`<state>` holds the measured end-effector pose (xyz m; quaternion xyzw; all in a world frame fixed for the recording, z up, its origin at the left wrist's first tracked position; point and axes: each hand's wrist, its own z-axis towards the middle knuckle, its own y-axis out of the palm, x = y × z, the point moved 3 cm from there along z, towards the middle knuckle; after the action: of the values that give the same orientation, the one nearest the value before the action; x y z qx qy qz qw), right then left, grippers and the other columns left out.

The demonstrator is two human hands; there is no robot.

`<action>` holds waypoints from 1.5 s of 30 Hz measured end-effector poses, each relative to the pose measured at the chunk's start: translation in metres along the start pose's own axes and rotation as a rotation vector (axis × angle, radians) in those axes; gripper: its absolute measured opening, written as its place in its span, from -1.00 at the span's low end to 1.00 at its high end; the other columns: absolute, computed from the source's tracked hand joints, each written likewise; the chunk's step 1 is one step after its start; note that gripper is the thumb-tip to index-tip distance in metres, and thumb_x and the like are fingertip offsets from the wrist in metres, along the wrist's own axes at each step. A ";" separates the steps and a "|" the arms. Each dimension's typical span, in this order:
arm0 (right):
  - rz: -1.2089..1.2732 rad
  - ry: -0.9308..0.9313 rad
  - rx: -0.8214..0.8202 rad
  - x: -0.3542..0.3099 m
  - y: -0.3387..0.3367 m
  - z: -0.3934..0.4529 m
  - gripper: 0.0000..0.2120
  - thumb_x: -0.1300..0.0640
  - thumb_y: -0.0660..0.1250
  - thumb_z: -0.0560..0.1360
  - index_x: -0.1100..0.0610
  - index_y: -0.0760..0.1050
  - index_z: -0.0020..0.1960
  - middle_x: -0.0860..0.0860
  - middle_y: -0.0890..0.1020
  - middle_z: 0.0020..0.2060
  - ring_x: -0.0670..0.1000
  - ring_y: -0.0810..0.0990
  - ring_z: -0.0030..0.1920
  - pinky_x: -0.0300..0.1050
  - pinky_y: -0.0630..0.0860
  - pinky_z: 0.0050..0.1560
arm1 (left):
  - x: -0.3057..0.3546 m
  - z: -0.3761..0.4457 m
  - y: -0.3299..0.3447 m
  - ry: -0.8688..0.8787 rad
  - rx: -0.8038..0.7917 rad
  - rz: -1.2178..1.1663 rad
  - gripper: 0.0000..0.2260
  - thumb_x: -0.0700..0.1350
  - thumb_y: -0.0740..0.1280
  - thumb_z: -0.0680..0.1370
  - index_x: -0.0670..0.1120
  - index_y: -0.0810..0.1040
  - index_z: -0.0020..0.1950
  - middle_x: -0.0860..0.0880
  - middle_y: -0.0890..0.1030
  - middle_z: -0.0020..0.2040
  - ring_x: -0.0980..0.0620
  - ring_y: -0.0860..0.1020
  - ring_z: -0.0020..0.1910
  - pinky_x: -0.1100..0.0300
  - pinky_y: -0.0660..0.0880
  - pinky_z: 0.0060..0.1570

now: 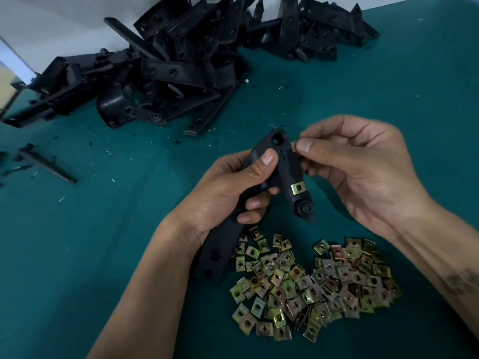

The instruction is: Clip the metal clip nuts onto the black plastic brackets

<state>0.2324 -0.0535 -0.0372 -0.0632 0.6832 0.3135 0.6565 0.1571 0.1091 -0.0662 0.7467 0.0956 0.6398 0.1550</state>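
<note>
Over the green table (388, 104), head view: we see the left hand (233, 187) wrapped around a black plastic bracket (282, 164), thumb pressed on its upper face, fingers curled beneath; the bracket is raised off the table, its long end running down past the left wrist; one metal clip nut (297, 188) sits clipped on the bracket's edge near the lower round boss; the right hand (363, 172) is at the bracket's upper edge, thumb and forefinger pinched together against it; whether a nut lies between those fingertips we cannot tell, too small and hidden; below both hands, a loose heap of clip nuts (311, 286) spreads on the table, brass-green, many overlapping; at the far side, a big pile of black brackets (181, 60) is stacked against the white wall (64, 22); at far left, a few separate black pieces (46, 163) lie on the cloth; small shavings are scattered across the surface.
</note>
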 end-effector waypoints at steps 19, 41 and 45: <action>0.003 -0.044 0.047 0.005 0.004 -0.001 -0.94 0.26 0.51 0.29 0.16 0.68 -0.24 0.13 0.72 -0.25 0.07 0.63 -0.25 -0.12 0.57 -0.17 | 0.002 -0.002 0.003 0.003 0.011 0.007 -0.65 0.08 0.37 0.53 -0.20 0.51 0.07 -0.08 0.49 -0.23 0.13 0.31 -0.47 0.33 0.24 -0.58; -0.107 -0.100 -0.073 0.003 0.017 -0.014 -0.79 0.09 0.40 0.47 0.20 0.63 0.02 -0.02 0.74 -0.09 0.01 0.70 0.00 -0.07 0.60 0.09 | 0.005 -0.001 0.001 0.088 0.034 -0.001 -0.71 0.06 0.32 0.58 -0.18 0.54 -0.03 -0.06 0.47 -0.25 0.16 0.30 -0.47 0.36 0.27 -0.59; -0.831 -0.345 -0.095 0.005 0.015 -0.016 -0.75 -0.05 0.52 0.49 0.07 0.63 0.06 -0.16 0.71 -0.13 -0.15 0.69 -0.05 -0.19 0.61 0.00 | 0.005 0.000 0.005 0.079 0.040 -0.009 -0.79 0.02 0.30 0.58 -0.06 0.63 -0.13 0.00 0.44 -0.31 0.16 0.30 -0.47 0.34 0.25 -0.58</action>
<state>0.2105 -0.0481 -0.0373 -0.3091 0.4652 0.0604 0.8273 0.1579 0.1061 -0.0602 0.7234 0.1175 0.6660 0.1389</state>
